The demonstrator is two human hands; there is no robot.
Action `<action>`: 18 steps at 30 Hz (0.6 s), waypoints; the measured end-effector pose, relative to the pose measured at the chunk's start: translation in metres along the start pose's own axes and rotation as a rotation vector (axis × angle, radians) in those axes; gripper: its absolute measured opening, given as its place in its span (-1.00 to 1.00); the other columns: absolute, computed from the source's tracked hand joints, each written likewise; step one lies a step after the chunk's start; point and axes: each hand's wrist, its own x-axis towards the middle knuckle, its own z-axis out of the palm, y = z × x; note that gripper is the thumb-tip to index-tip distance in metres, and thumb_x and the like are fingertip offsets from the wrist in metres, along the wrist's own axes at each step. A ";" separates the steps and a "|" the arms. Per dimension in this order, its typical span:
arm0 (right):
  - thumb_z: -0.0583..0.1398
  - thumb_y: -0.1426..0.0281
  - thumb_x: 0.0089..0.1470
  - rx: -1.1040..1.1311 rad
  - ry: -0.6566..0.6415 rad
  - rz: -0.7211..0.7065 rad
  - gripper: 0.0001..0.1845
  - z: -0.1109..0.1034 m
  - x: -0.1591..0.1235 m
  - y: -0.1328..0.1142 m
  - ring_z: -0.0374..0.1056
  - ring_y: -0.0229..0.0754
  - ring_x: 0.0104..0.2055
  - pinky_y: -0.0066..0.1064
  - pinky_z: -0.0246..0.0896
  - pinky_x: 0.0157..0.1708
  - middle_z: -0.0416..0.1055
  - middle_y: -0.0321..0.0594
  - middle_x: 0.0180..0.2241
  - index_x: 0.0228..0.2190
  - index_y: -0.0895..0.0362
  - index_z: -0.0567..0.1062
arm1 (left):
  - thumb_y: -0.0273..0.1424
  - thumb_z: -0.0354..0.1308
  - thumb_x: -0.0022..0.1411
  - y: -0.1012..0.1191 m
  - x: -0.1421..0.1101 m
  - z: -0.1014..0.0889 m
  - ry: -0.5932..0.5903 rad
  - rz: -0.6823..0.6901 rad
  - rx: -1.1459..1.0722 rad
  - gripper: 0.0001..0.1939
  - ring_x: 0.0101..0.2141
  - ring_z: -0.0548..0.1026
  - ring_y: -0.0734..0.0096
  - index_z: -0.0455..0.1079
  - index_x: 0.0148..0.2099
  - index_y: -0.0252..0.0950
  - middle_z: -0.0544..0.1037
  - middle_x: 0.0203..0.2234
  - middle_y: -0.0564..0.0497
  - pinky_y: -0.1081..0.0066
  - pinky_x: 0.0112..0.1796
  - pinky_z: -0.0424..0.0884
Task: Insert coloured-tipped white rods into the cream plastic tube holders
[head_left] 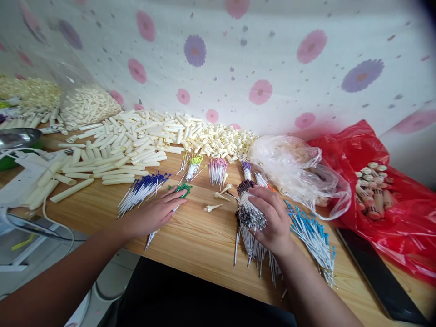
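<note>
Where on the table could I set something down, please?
Bare wood lies between the left hand and the right hand, and a smaller patch between the cream tubes and navy-tipped sticks. Tubes crowd the back, the red bag the right.

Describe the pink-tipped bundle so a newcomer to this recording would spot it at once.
On the wooden table, find the long heap of cream pieces along the back. Just in front of it, between the yellow-tipped bundle and the purple-tipped bundle, is the pink-tipped bundle: thin white sticks, set apart from both by their pink tips.

Dark-tipped white sticks (251, 209), apparently bundled, in the right hand (272, 220)
</note>
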 end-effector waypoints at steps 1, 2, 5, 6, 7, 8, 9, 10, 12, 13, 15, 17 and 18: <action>0.17 0.34 0.06 0.002 0.000 0.000 -0.55 0.000 0.000 0.000 0.29 0.12 0.04 0.10 0.25 -0.04 0.36 0.07 -0.03 0.01 0.12 0.32 | -0.41 -0.07 0.31 0.002 0.000 -0.001 0.004 -0.006 0.024 -0.56 0.26 0.09 0.18 0.24 0.21 -0.10 0.16 0.28 0.00 0.12 0.20 0.07; 0.17 0.34 0.06 0.004 -0.001 0.000 -0.55 0.000 0.000 0.000 0.29 0.13 0.04 0.10 0.25 -0.04 0.36 0.07 -0.03 0.01 0.13 0.32 | -0.40 -0.04 0.30 0.005 0.000 -0.002 0.019 -0.025 0.059 -0.57 0.26 0.08 0.14 0.25 0.20 -0.07 0.16 0.28 0.01 0.06 0.20 0.05; 0.18 0.35 0.05 0.010 -0.001 0.003 -0.53 0.000 0.000 0.001 0.29 0.13 0.03 0.10 0.24 -0.03 0.36 0.08 -0.03 0.02 0.14 0.32 | -0.34 0.04 0.26 0.024 0.007 -0.005 0.128 -0.132 0.173 -0.60 0.20 0.15 -0.02 0.32 0.14 -0.09 0.24 0.22 -0.08 -0.08 0.12 0.09; 0.18 0.36 0.04 0.010 0.002 0.005 -0.53 0.000 0.000 0.001 0.29 0.12 0.03 0.10 0.23 -0.03 0.36 0.07 -0.03 0.02 0.14 0.32 | -0.32 0.06 0.25 0.033 0.011 -0.006 0.169 -0.166 0.189 -0.61 0.15 0.22 -0.03 0.35 0.12 -0.16 0.31 0.16 -0.14 -0.05 0.08 0.15; 0.19 0.37 0.03 0.011 0.006 0.007 -0.52 0.000 0.000 0.001 0.29 0.12 0.03 0.09 0.23 -0.02 0.36 0.07 -0.03 0.02 0.14 0.32 | -0.28 0.07 0.24 0.042 0.017 -0.007 0.180 -0.182 0.187 -0.61 0.08 0.29 -0.01 0.35 0.11 -0.21 0.37 0.08 -0.18 -0.01 0.05 0.20; 0.19 0.38 0.02 0.012 0.013 0.011 -0.52 -0.001 0.000 0.002 0.29 0.12 0.03 0.09 0.24 -0.03 0.35 0.07 -0.03 0.02 0.14 0.32 | -0.27 0.09 0.23 0.051 0.023 -0.007 0.165 -0.173 0.169 -0.60 0.02 0.33 0.02 0.35 0.10 -0.25 0.41 0.02 -0.19 0.04 0.01 0.25; 0.19 0.39 0.02 0.012 0.019 0.016 -0.51 -0.001 0.001 0.002 0.29 0.11 0.02 0.08 0.24 -0.03 0.35 0.06 -0.03 0.02 0.13 0.32 | -0.27 0.10 0.23 0.059 0.030 -0.007 0.140 -0.154 0.149 -0.58 -0.01 0.35 0.04 0.33 0.11 -0.26 0.42 -0.01 -0.18 0.09 -0.01 0.28; 0.19 0.39 0.02 0.011 0.026 0.023 -0.52 -0.002 0.001 0.003 0.29 0.11 0.02 0.09 0.25 -0.04 0.35 0.06 -0.03 0.02 0.13 0.32 | -0.29 0.11 0.22 0.066 0.038 -0.006 0.115 -0.133 0.132 -0.58 -0.02 0.35 0.06 0.31 0.12 -0.27 0.42 -0.02 -0.17 0.12 -0.02 0.29; 0.18 0.39 0.02 0.009 0.043 0.035 -0.52 -0.004 0.001 0.004 0.29 0.12 0.02 0.09 0.25 -0.04 0.35 0.05 -0.03 0.02 0.12 0.32 | -0.41 0.11 0.20 0.078 0.056 -0.003 0.075 -0.128 0.126 -0.57 -0.06 0.38 0.08 0.29 0.13 -0.29 0.43 -0.06 -0.17 0.18 -0.06 0.33; 0.18 0.39 0.02 0.008 0.054 0.040 -0.52 -0.005 0.001 0.004 0.29 0.12 0.02 0.09 0.25 -0.04 0.35 0.05 -0.04 0.02 0.12 0.32 | -0.46 0.09 0.20 0.081 0.065 -0.002 0.048 -0.152 0.126 -0.62 -0.11 0.42 0.10 0.32 0.08 -0.31 0.45 -0.12 -0.18 0.22 -0.13 0.35; 0.19 0.42 0.00 0.006 0.074 0.051 -0.51 -0.007 0.001 0.006 0.30 0.10 0.02 0.07 0.26 -0.05 0.35 0.04 -0.04 0.01 0.11 0.32 | -0.54 0.04 0.18 0.085 0.083 0.001 0.005 -0.210 0.102 -0.70 -0.25 0.47 0.12 0.38 -0.03 -0.33 0.47 -0.24 -0.17 0.25 -0.26 0.37; 0.20 0.44 -0.02 0.009 0.083 0.063 -0.51 -0.009 0.001 0.008 0.30 0.09 0.02 0.05 0.26 -0.05 0.35 0.04 -0.04 0.00 0.11 0.33 | -0.57 0.04 0.14 0.085 0.099 0.002 -0.009 -0.234 0.059 -0.75 -0.34 0.49 0.12 0.41 -0.12 -0.33 0.48 -0.32 -0.15 0.26 -0.32 0.36; 0.20 0.44 -0.01 0.012 0.082 0.067 -0.52 -0.009 0.001 0.008 0.29 0.10 0.02 0.06 0.26 -0.05 0.34 0.04 -0.04 0.00 0.11 0.33 | -0.57 0.04 0.13 0.084 0.105 0.002 -0.005 -0.234 0.040 -0.77 -0.36 0.49 0.12 0.41 -0.16 -0.32 0.49 -0.34 -0.14 0.26 -0.33 0.35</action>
